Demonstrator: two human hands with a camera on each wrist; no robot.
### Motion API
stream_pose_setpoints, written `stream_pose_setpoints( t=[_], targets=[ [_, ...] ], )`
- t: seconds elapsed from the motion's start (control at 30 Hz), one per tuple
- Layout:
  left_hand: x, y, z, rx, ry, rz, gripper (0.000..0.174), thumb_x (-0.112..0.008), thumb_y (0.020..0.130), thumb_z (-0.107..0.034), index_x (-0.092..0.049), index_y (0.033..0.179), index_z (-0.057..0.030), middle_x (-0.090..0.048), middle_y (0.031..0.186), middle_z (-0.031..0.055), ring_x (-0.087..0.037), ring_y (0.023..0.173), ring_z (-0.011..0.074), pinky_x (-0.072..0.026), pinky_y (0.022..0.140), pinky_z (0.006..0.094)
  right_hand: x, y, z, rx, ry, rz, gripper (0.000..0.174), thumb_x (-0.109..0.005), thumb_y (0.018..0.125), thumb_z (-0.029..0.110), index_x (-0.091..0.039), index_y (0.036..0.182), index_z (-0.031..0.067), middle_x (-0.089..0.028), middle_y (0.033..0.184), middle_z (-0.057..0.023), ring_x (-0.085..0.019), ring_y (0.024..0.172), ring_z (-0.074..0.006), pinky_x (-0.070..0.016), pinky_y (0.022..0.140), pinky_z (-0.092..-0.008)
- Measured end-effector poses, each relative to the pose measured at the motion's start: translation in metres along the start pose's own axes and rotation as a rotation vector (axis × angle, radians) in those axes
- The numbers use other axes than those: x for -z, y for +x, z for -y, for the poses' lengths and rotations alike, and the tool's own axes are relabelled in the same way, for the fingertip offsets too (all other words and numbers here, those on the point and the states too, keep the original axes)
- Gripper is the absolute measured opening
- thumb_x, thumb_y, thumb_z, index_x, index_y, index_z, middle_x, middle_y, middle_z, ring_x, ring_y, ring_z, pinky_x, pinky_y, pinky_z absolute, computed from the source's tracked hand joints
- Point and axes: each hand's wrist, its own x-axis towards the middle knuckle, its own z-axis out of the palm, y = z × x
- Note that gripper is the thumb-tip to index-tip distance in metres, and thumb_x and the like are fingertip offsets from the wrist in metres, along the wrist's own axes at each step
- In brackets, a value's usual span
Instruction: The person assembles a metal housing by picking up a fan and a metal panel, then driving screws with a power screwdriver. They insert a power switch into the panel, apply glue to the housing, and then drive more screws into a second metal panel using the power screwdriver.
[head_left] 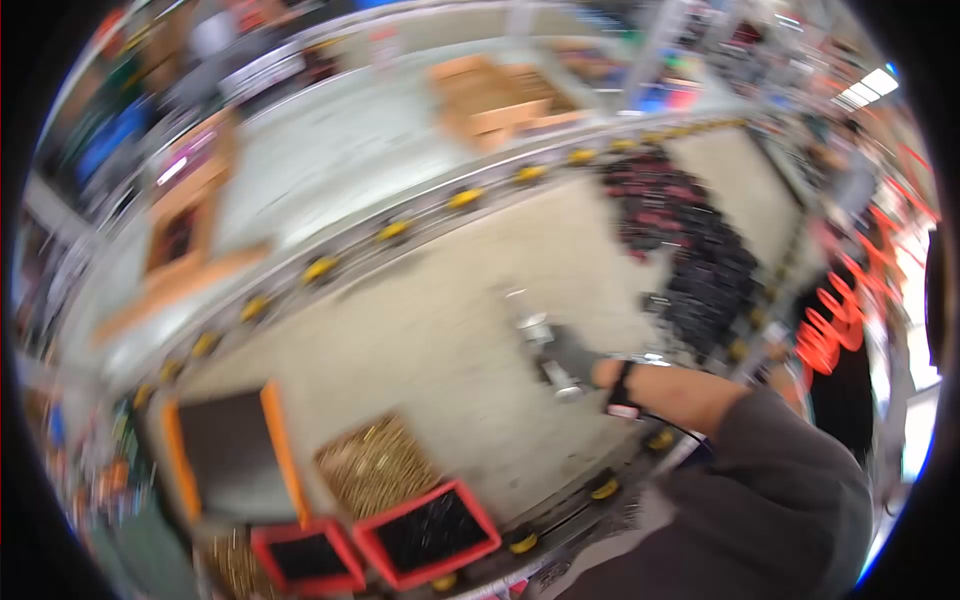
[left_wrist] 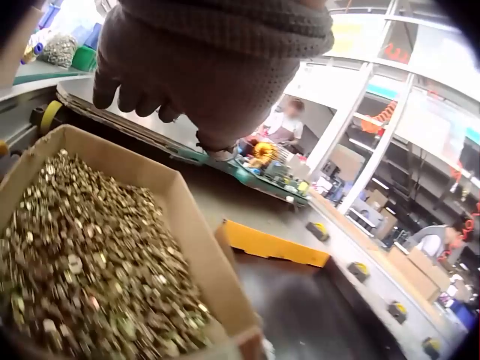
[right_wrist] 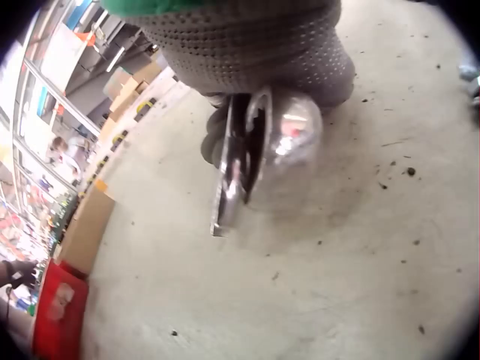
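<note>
My right hand (head_left: pixel 575 352), in a grey glove, reaches out over the pale worktop (head_left: pixel 440 330). In the right wrist view its fingers grip a shiny metal piece (right_wrist: pixel 292 142) with a rounded, dome-like side and a flat narrow edge; motion blur hides its exact kind. My left hand (left_wrist: pixel 202 75), also gloved, hangs with loosely bent fingers in the left wrist view, thumb apart and nothing showing between. Past its thumb appears a green circuit board (left_wrist: pixel 274 176) with a copper-coloured coil. Below is a cardboard box (left_wrist: pixel 214 262) of small brass-coloured pieces (left_wrist: pixel 97 255).
Dark parts (head_left: pixel 700 270) lie heaped at the worktop's right. Red-rimmed bins (head_left: pixel 430 535) and an orange-edged bin (head_left: pixel 235 450) stand at the lower left. A rail with yellow rollers (head_left: pixel 395 230) runs behind. Red coiled hose (head_left: pixel 835 320) hangs at right; people (left_wrist: pixel 289 124) work beyond.
</note>
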Motion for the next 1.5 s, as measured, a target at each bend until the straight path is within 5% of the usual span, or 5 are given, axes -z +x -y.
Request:
stream_pose_setpoints(
  t=[0.2, 0.77, 0.97, 1.0, 1.5],
  targets=[
    [-0.192, 0.088, -0.141, -0.201, -0.255, 0.323, 0.045, -0.045, 0.097, -0.037, -0.059, 0.123, -0.0032, -0.066, 0.115, 0.0183, -0.062, 0.104, 0.0298, -0.047, 0.09, 0.0424, -0.002, -0.02, 0.034, -0.117, -0.127, -0.034, 0.035, -0.066, 0.089, 0.026, -0.056, 0.115, 0.005, -0.063, 0.072, -0.0066, -0.063, 0.054, -0.0168, -0.0536, 0.048, -0.0309],
    [-0.124, 0.018, -0.254, 0.069, 0.039, 0.353, 0.056, -0.043, 0.097, -0.048, -0.057, 0.125, -0.0003, -0.067, 0.11, 0.0212, -0.065, 0.1, 0.0351, -0.0492, 0.088, 0.0448, 0.012, -0.024, 0.032, -0.059, -0.023, 0.114, 0.026, -0.064, 0.089, 0.024, -0.056, 0.103, 0.0035, -0.063, 0.072, -0.008, -0.064, 0.055, -0.016, -0.0531, 0.047, -0.0314],
    [0.074, -0.309, -0.189, 0.854, 0.225, -0.157, 0.061, -0.043, 0.097, -0.051, -0.056, 0.126, 0.0007, -0.067, 0.108, 0.0222, -0.065, 0.099, 0.037, -0.05, 0.088, 0.0457, 0.024, 0.015, -0.018, -0.01, 0.496, 0.415, 0.021, -0.055, 0.088, 0.009, -0.053, 0.108, 0.0085, -0.06, 0.078, -0.0057, -0.063, 0.06, -0.0202, -0.055, 0.052, -0.0348],
    [0.064, -0.329, -0.163, 0.404, 0.815, 0.085, 0.066, -0.039, 0.095, -0.059, -0.062, 0.117, -0.0015, -0.066, 0.107, 0.026, -0.062, 0.102, 0.0432, -0.0479, 0.089, 0.0472, 0.027, 0.01, -0.014, 0.057, 0.484, 0.494, 0.019, -0.054, 0.088, 0.009, -0.052, 0.107, 0.0085, -0.059, 0.077, -0.0063, -0.064, 0.061, -0.0204, -0.0548, 0.051, -0.0351],
    [-0.145, -0.44, -0.436, 0.126, -1.026, 0.471, 0.059, -0.055, 0.092, -0.054, -0.049, 0.129, -0.0079, -0.063, 0.117, 0.0104, -0.06, 0.11, 0.0235, -0.0507, 0.081, 0.0405, 0.049, -0.223, -0.02, 0.497, 0.051, 0.823, 0.028, -0.051, 0.093, 0.017, -0.045, 0.118, 0.0058, -0.063, 0.084, -0.0118, -0.066, 0.065, -0.0229, -0.0549, 0.054, -0.0345]
  ],
)
